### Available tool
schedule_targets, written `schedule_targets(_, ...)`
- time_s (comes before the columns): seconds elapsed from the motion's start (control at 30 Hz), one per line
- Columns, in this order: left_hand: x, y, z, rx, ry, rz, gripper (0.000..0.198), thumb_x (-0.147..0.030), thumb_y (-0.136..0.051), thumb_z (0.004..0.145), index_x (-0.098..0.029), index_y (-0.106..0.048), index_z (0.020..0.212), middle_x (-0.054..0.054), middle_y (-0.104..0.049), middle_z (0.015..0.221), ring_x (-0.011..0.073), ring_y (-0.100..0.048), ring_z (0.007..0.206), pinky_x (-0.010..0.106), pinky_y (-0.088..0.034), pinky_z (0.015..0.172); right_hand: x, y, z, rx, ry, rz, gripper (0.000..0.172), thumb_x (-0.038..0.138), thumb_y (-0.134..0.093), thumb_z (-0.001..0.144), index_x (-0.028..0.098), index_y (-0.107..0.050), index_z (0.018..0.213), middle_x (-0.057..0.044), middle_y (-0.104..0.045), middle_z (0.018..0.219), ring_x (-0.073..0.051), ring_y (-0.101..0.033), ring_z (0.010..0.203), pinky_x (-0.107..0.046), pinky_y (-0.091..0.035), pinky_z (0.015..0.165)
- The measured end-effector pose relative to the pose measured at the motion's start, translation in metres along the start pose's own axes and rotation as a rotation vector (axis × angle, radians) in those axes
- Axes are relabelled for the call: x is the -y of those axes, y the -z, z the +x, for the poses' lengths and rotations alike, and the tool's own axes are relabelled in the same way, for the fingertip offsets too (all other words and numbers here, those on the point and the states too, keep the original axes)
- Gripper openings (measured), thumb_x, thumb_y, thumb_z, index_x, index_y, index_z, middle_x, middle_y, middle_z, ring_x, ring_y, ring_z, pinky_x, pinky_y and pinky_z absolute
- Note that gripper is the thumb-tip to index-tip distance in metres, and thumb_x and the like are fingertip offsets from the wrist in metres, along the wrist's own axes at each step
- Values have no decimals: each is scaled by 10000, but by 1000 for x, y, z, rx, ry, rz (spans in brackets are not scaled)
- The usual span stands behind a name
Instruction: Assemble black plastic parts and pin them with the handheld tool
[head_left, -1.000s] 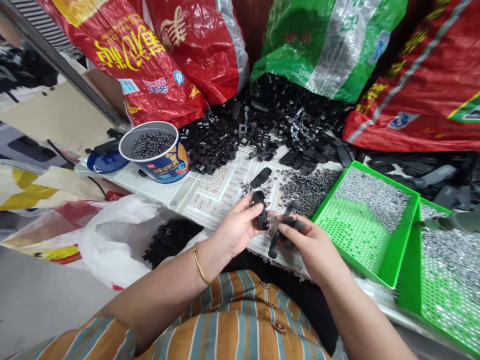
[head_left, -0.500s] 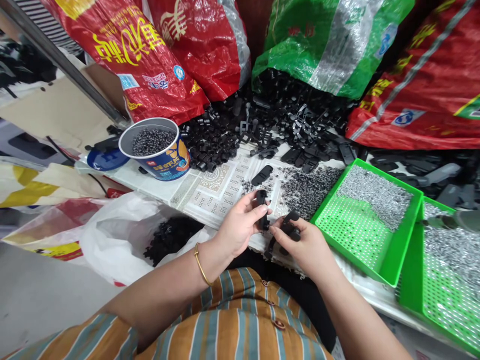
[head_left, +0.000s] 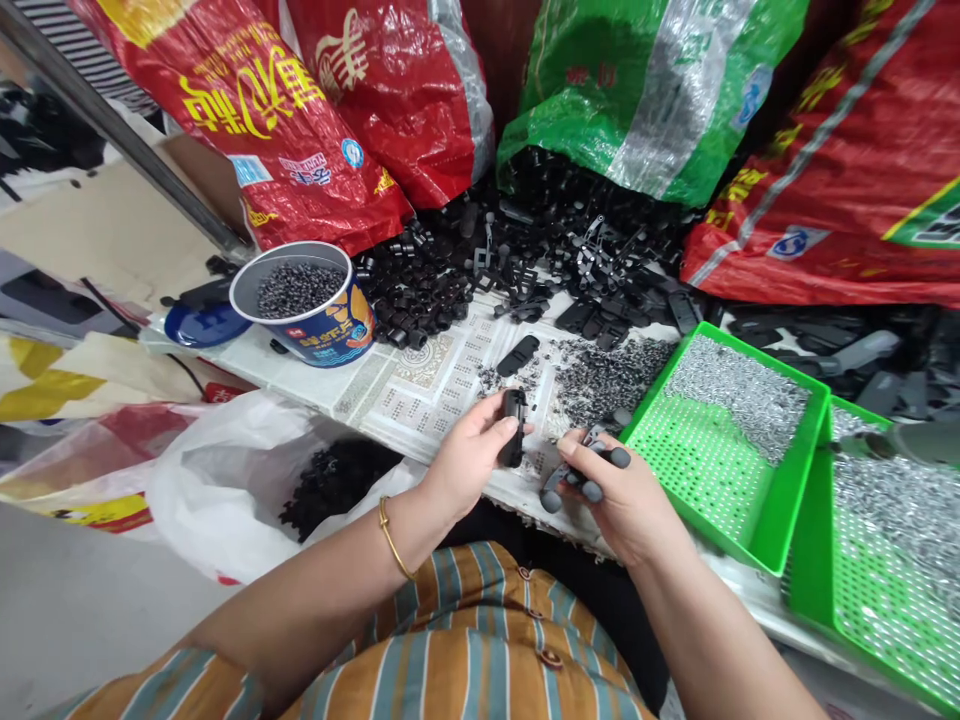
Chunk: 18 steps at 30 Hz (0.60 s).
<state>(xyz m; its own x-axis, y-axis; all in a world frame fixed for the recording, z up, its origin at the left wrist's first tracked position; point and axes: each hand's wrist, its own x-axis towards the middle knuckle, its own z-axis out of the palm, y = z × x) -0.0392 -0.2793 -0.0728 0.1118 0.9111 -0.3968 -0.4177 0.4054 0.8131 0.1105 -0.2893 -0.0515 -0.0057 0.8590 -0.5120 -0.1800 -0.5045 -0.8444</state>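
Observation:
My left hand (head_left: 466,462) is closed on a black oblong plastic part (head_left: 513,428), held upright between thumb and fingers above the table's near edge. A short gap to the right, my right hand (head_left: 637,500) grips a dark grey plastic bracket with round knobs (head_left: 586,472); the fingers hide some of it. The two parts are apart. Just beyond my hands a similar black oblong part (head_left: 518,355) lies flat on the patterned tabletop (head_left: 401,400). A spread of tiny dark pieces (head_left: 611,382) lies to its right.
A blue paper tub (head_left: 322,335) of small dark pieces stands left. Green perforated trays (head_left: 780,520) of silvery pieces sit right. Heaped black parts (head_left: 420,290) line the back beneath red sacks (head_left: 300,130) and a green sack (head_left: 600,110). A white bag (head_left: 217,490) of black parts hangs lower left.
My right hand has drawn away to the right from the left hand, and the bracket in it is turned, showing its knobs. My left hand still holds its part, slightly further left.

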Motion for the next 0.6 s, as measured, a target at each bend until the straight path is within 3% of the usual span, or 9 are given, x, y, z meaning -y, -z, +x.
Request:
schedule_targets(0.1, -4, 5, 2, -62, -259, 229, 427, -189, -613, 735, -233, -574, 1158, 68, -539, 1229, 209, -459, 1166, 342, -338, 993, 0, 1, 2, 15, 62, -57, 274, 401, -722, 618, 177, -573, 670, 6, -485, 649, -112, -474, 567, -246, -455, 514)
schedule_targets(0.17, -10, 5, -1, -90, -425, 381, 371, -194, -598, 749, -238, -604, 1117, 62, -519, 1250, 201, -444, 1173, 319, -322, 1005, 0, 3, 3, 15, 101, -117, 276, 412, -705, 640, 175, -570, 681, 15, -484, 626, -106, -469, 542, -246, -429, 516)
schedule_targets(0.27, -17, 3, -8, -27, -399, 514, 237, -243, -549, 792, -218, -629, 1014, 64, -618, 1033, 177, -560, 928, 300, -430, 848, 3, 4, 3, -16, 153, -235, 280, 433, -676, 663, 177, -566, 692, 16, -508, 626, -111, -476, 533, -255, -399, 529)
schedule_targets(0.37, -17, -1, -16, 44, -344, 591, 159, -279, -535, 805, -204, -619, 917, 44, -632, 867, 159, -573, 776, 283, -453, 735, 8, 3, 1, -115, 282, -442, 238, 416, -640, 692, 187, -576, 693, 2, -550, 662, -132, -493, 592, -269, -395, 580)
schedule_targets(0.47, -11, -8, -21, 133, -386, 651, 186, -268, -587, 766, -205, -615, 938, 54, -633, 935, 186, -577, 865, 300, -438, 801, 13, -1, -1, -244, 417, -610, 177, 367, -616, 705, 194, -585, 684, -2, -564, 657, -147, -500, 629, -273, -393, 617)
schedule_targets(0.6, -3, -20, -23, 199, -447, 789, 467, -224, -643, 698, -233, -535, 1152, 73, -586, 1154, 236, -527, 1050, 344, -379, 923, 15, -8, 3, -313, 410, -614, 187, 380, -593, 699, 194, -575, 695, 2, -560, 633, -149, -497, 602, -272, -386, 578)
